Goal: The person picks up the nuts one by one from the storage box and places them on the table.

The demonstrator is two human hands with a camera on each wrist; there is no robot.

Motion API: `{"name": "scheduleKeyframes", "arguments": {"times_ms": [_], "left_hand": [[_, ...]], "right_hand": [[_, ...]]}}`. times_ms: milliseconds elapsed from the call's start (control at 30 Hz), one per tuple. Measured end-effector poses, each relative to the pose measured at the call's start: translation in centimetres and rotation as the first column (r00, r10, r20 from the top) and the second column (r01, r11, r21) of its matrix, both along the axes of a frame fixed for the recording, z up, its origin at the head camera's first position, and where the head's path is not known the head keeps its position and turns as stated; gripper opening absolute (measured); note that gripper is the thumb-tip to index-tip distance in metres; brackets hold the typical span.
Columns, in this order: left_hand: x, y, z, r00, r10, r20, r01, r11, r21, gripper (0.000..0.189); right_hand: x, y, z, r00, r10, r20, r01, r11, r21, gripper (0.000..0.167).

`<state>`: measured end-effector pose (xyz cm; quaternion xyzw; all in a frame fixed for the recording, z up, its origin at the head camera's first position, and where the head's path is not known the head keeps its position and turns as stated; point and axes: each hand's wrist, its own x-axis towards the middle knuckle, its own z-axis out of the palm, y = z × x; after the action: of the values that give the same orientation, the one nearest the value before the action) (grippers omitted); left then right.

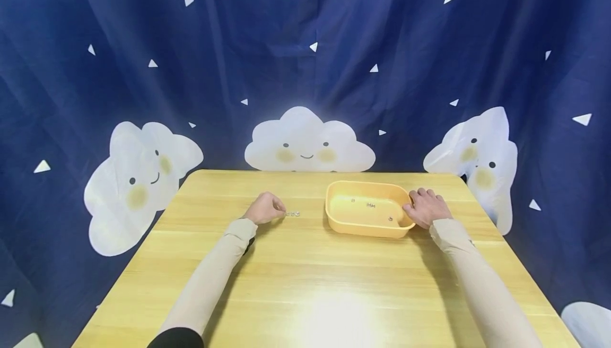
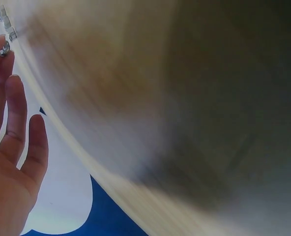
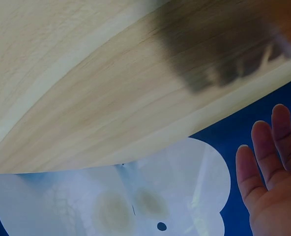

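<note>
My left hand (image 1: 265,208) pinches a small silvery nut-like piece (image 2: 4,48) between thumb and index finger, its other fingers loosely bent. Just right of these fingertips, several more small silvery pieces (image 1: 293,214) lie in a short row on the table. A yellow rectangular tray (image 1: 367,230) stands farther right, with several small metal pieces (image 1: 370,205) spread over its floor. At the tray's right end, my right hand (image 1: 428,208) holds the rim, thumb over the inside of the wall. The right wrist view shows its other fingers nearly straight.
The light wooden table (image 1: 267,284) has its far edge just beyond the tray and the hands. Behind it hangs a dark blue curtain (image 1: 305,77) with white clouds and triangles. Glare brightens the table's near middle.
</note>
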<state>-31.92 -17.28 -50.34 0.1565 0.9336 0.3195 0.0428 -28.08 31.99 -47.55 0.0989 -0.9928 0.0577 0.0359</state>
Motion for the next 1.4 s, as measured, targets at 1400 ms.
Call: {"name": "scheduleKeyframes", "arguments": {"times_ms": [1400], "left_hand": [[0.77, 0.67, 0.29, 0.997, -0.049, 0.053, 0.051, 0.998, -0.042, 0.006]], "right_hand": [[0.00, 0.00, 0.16, 1.000, -0.002, 0.004, 0.002, 1.000, 0.013, 0.045]]}}
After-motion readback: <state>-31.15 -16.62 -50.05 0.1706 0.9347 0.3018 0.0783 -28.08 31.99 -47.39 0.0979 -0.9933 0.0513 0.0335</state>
